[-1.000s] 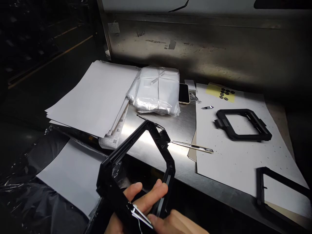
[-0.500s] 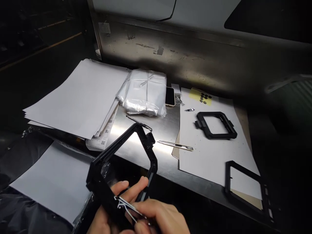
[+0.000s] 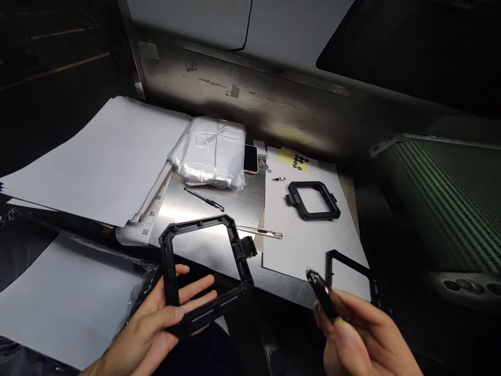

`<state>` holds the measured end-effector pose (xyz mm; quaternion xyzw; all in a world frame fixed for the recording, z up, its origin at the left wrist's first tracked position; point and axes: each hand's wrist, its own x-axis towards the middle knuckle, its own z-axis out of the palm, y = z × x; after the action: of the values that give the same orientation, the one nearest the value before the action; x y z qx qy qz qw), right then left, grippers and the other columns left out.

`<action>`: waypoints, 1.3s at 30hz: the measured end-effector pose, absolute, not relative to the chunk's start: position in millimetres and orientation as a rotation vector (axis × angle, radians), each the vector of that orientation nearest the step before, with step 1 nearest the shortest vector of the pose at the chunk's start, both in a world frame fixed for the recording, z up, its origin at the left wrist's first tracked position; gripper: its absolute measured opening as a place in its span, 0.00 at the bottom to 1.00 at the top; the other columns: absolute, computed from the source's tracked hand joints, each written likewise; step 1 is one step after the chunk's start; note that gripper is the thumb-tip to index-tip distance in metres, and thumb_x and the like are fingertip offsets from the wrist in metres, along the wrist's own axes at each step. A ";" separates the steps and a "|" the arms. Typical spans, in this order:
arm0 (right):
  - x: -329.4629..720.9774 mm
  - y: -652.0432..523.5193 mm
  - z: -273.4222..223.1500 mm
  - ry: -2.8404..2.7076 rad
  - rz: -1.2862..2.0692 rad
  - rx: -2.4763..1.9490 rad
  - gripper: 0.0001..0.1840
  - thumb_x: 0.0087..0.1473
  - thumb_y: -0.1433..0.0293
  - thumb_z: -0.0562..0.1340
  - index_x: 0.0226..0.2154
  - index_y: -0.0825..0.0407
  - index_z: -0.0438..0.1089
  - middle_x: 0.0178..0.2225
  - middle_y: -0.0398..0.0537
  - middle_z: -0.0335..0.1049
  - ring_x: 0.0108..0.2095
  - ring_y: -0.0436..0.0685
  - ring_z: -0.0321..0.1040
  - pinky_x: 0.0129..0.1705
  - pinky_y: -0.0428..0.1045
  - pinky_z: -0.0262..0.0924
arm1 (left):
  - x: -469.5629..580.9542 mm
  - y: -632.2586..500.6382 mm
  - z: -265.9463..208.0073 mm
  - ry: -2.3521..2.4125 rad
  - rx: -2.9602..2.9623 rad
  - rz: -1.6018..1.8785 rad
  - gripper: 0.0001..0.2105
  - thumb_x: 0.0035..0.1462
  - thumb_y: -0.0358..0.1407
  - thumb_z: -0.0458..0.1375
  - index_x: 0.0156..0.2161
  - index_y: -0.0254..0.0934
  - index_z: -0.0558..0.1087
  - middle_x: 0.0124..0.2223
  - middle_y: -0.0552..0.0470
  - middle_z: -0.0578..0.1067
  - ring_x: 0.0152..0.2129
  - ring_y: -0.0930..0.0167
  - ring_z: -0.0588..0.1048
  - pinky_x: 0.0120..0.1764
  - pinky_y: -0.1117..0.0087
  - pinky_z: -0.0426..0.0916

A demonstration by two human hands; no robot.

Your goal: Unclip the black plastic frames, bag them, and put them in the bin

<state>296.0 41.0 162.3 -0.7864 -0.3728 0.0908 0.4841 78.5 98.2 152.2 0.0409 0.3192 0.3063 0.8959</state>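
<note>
My left hand [image 3: 151,324] holds a black plastic frame [image 3: 168,271] by its lower left corner, thumb in front and the other fingers spread behind its opening. The frame is tilted up, and a small hinged tab sticks out on its right side. Off to the right, my right hand [image 3: 360,334] pinches a shiny nail clipper [image 3: 321,292], its jaws pointing up and left, apart from the frame. Behind the clipper, a second black frame [image 3: 350,263] lies at the bench's front edge, partly hidden by my fingers. Another black frame [image 3: 321,215] rests farther back on a white sheet [image 3: 289,250].
A pen [image 3: 203,198] and a slim utility knife [image 3: 270,233] lie on the metal bench. Behind them are a plastic-wrapped pack [image 3: 213,151], a phone [image 3: 251,159] and a yellow note [image 3: 287,155]. Paper stacks [image 3: 97,156] stand left; a green ribbed surface [image 3: 434,198] is right.
My right hand has moved right, away from the frame, taking the clipper along; its lever no longer stands out spread. The frame has turned more toward me. The view has shifted right.
</note>
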 end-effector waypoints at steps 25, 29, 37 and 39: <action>260.6 81.3 139.6 -1.823 0.681 -1.216 0.09 0.54 0.73 0.50 0.37 0.51 0.62 0.22 0.43 0.66 0.20 0.49 0.62 0.23 0.45 0.56 | 63.7 107.9 128.2 0.988 0.394 1.047 0.30 0.25 0.45 0.67 0.40 0.46 0.68 0.48 0.49 0.69 0.47 0.55 0.65 0.40 0.64 0.67; 252.3 93.8 143.0 -1.336 1.391 -1.321 0.11 0.56 0.64 0.49 0.31 0.52 0.62 0.19 0.39 0.62 0.14 0.45 0.57 0.17 0.42 0.52 | 58.6 124.8 109.6 1.249 0.551 1.171 0.22 0.36 0.34 0.66 0.40 0.45 0.67 0.42 0.55 0.70 0.41 0.71 0.68 0.42 0.76 0.63; 283.1 232.0 100.8 -1.842 0.518 -1.613 0.11 0.49 0.65 0.58 0.33 0.56 0.64 0.37 0.57 0.63 0.41 0.61 0.59 0.42 0.57 0.54 | 32.5 136.1 99.6 1.118 0.185 1.044 0.10 0.48 0.39 0.58 0.24 0.36 0.63 0.17 0.64 0.51 0.10 0.85 0.46 0.11 0.83 0.47; 297.4 268.6 82.9 -1.882 0.397 -1.681 0.11 0.47 0.68 0.60 0.34 0.57 0.64 0.40 0.60 0.61 0.44 0.64 0.55 0.44 0.60 0.50 | 28.0 133.5 92.2 1.110 0.104 1.016 0.12 0.45 0.39 0.60 0.24 0.35 0.64 0.17 0.65 0.50 0.10 0.85 0.45 0.11 0.83 0.46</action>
<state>297.4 268.6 82.9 -0.6300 -0.7051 0.1488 0.2894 28.0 133.5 92.2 0.0473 0.5038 0.4610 0.7290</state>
